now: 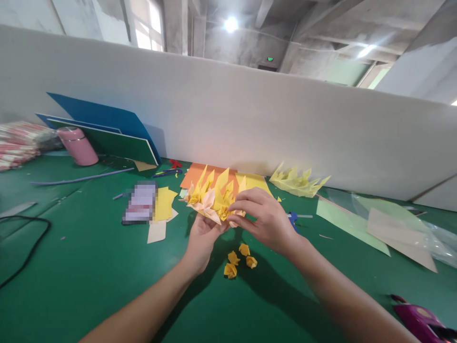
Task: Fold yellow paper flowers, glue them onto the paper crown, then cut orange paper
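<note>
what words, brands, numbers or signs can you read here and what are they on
No text can be read.
Green lit sign on the far wall: marks show, too small to read.
Phone: pixelated, nothing legible.
Pink bottle: no lettering I can make out.
Purple tool at lower right: no legible label.
Yellow-and-pink folded-paper piece: no writing visible.

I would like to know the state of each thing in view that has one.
Yellow-and-pink folded-paper piece: held by left hand, right hand touching
Four yellow paper rosettes: folded, loose
Pale yellow paper piece: folded, standing
Pink thermos: upright, closed
Blue board: propped up
Clear plastic sheet: wrinkled
Green sign: lit
Ceiling light: on
</note>
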A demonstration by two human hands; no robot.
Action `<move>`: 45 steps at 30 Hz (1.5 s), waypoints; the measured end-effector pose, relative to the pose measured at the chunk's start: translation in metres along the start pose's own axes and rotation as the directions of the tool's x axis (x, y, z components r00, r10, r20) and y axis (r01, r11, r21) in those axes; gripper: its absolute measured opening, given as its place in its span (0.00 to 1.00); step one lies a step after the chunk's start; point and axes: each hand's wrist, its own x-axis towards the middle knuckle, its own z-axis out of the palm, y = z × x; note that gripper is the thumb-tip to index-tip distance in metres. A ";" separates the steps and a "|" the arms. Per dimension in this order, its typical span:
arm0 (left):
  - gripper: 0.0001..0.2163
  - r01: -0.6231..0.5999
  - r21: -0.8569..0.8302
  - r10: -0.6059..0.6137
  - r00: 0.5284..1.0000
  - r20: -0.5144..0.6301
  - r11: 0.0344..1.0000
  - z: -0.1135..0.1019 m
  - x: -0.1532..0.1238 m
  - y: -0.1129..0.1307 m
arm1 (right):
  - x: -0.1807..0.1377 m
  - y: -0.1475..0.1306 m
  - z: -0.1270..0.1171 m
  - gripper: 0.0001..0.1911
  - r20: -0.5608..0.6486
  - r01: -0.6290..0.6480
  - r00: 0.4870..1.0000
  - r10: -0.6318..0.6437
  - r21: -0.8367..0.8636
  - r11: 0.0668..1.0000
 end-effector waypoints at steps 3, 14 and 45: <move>0.23 -0.013 -0.007 0.013 1.000 0.011 1.000 -0.001 0.001 -0.002 | -0.002 -0.008 0.006 0.09 0.007 -0.013 1.000 0.013 -0.014 1.000; 0.22 -0.012 -0.027 0.012 1.000 0.006 1.000 -0.001 0.001 -0.003 | -0.005 -0.014 0.013 0.13 0.021 -0.034 0.999 0.037 -0.118 0.992; 0.14 -0.004 0.052 0.006 1.000 -0.022 0.999 0.000 0.003 0.000 | -0.012 -0.016 0.018 0.12 -0.070 -0.031 0.997 0.023 -0.124 0.992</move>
